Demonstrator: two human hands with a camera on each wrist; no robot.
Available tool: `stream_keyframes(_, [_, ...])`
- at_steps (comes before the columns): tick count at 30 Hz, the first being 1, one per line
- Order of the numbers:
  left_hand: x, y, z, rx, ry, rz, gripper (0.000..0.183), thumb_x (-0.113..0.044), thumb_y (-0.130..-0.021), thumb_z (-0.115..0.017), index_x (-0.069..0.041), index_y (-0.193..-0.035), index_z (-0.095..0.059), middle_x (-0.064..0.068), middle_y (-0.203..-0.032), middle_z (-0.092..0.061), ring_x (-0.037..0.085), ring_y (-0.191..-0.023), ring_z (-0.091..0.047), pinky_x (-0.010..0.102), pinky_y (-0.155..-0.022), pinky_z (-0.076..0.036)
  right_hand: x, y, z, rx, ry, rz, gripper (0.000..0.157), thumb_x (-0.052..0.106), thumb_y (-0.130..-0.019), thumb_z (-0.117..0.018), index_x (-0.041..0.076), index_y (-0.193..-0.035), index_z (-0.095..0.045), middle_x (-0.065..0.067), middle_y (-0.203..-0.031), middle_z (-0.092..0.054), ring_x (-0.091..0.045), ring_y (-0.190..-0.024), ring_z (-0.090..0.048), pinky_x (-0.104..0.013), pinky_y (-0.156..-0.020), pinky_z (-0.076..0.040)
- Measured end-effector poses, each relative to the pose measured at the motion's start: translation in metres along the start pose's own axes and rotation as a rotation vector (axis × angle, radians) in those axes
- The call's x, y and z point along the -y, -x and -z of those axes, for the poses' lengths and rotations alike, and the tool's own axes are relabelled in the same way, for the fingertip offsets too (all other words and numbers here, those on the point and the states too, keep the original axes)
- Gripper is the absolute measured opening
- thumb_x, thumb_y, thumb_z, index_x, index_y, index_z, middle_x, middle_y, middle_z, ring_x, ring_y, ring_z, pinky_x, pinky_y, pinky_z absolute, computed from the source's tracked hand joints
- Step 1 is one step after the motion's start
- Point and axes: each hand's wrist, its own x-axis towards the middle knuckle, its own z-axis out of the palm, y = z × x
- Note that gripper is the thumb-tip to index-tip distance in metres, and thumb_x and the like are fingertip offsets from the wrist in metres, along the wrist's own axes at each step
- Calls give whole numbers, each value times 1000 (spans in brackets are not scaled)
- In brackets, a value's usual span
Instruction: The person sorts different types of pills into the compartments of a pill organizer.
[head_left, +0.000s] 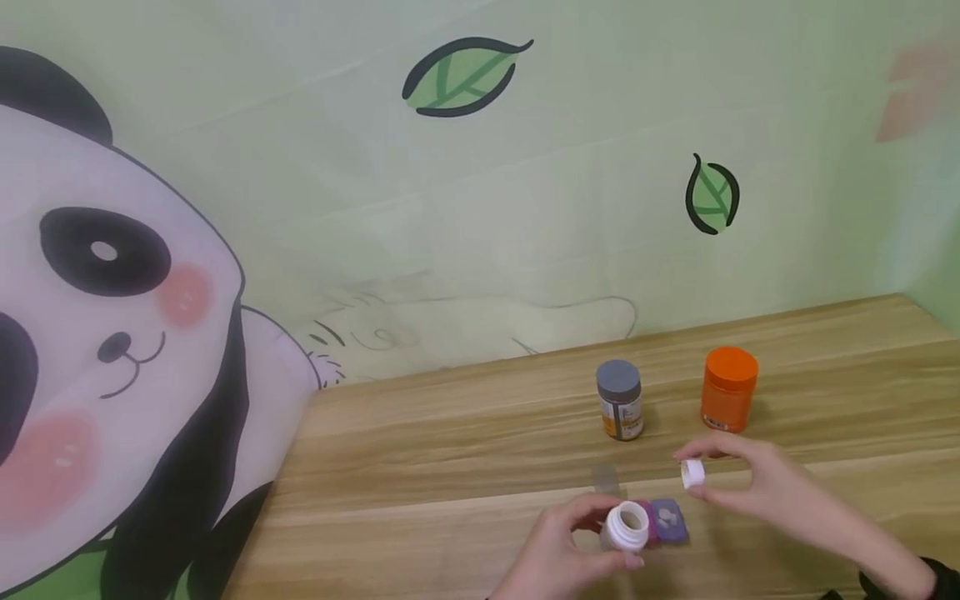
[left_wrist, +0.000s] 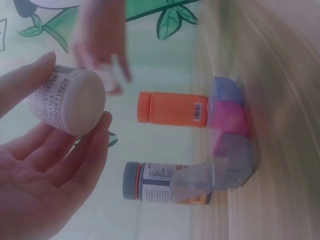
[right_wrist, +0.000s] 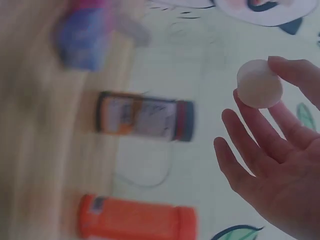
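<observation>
My left hand (head_left: 551, 542) grips a small white pill bottle (head_left: 626, 527), its mouth uncapped and facing up toward the head camera. Printed text covers the bottle's side in the left wrist view. A white cap (head_left: 693, 474) is pinched between the thumb and fingers of my right hand (head_left: 765, 479), off to the right of the bottle. Beneath and beside the bottle lies a pill organizer (left_wrist: 227, 120) with blue, pink and grey compartments. The grey compartment's clear lid (left_wrist: 192, 181) stands open. Pale pieces show in the blue compartment (head_left: 667, 521); the bottle partly hides the rest.
Behind the hands stand a grey-capped bottle (head_left: 619, 400) with a printed label and, to its right, an orange jar (head_left: 729, 389). Everything rests on a wooden table (head_left: 420, 467). A pale green backdrop (head_left: 315, 167) with a panda and leaves rises along its back edge.
</observation>
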Motion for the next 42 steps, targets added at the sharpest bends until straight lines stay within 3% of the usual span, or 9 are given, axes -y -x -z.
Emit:
stream_keyframes(3, [-2, 1, 1, -18, 27, 53, 39, -15, -70, -74, -10, -106, -61, -5, -96, -64, 0, -83, -54, 24, -77, -44, -17, 3, 0, 30, 31, -95, 27, 18, -70, -73, 14, -94, -62, 0, -92, -64, -21, -88, -56, -47, -73, -47])
stream_keyframes(6, [-4, 2, 2, -28, 32, 72, 39, -16, -70, -74, -11, -106, -62, -6, -96, -64, 0, -84, -54, 24, -78, -44, -33, 6, -1, 53, 53, -145, 25, 18, -69, -74, 11, -90, -62, -5, -91, -64, -32, -87, -57, -51, -72, -46])
stream_keyframes(15, [-7, 2, 5, -39, 27, 86, 39, -17, -70, -74, -12, -106, -61, -8, -97, -63, 1, -85, -54, 21, -78, -43, -65, 21, -6, 37, 162, -114, 29, 17, -65, -76, 7, -89, -64, -2, -84, -66, -9, -77, -59, -37, -68, -48])
stream_keyframes(21, [-8, 3, 7, -61, 39, 85, 38, -16, -70, -74, -12, -105, -61, -8, -97, -63, 1, -85, -54, 21, -78, -42, -68, 26, -6, 74, 239, -172, 36, 20, -64, -76, 3, -94, -65, -6, -87, -67, -19, -80, -61, -37, -70, -48])
stream_keyframes(28, [-11, 4, 8, -73, 48, 94, 37, -17, -69, -74, -13, -104, -61, -7, -97, -63, 2, -86, -55, 21, -79, -42, -69, 26, -4, 170, 268, -253, 34, 13, -64, -75, -4, -92, -64, -18, -90, -64, -35, -85, -59, -49, -72, -46])
stream_keyframes(42, [-9, 4, 9, -69, 43, 59, 38, -11, -69, -74, -8, -104, -61, -1, -98, -64, 3, -86, -55, 20, -77, -44, -69, 25, -9, 197, 362, -262, 27, 6, -59, -74, 3, -82, -61, -2, -78, -59, -16, -70, -53, -36, -61, -45])
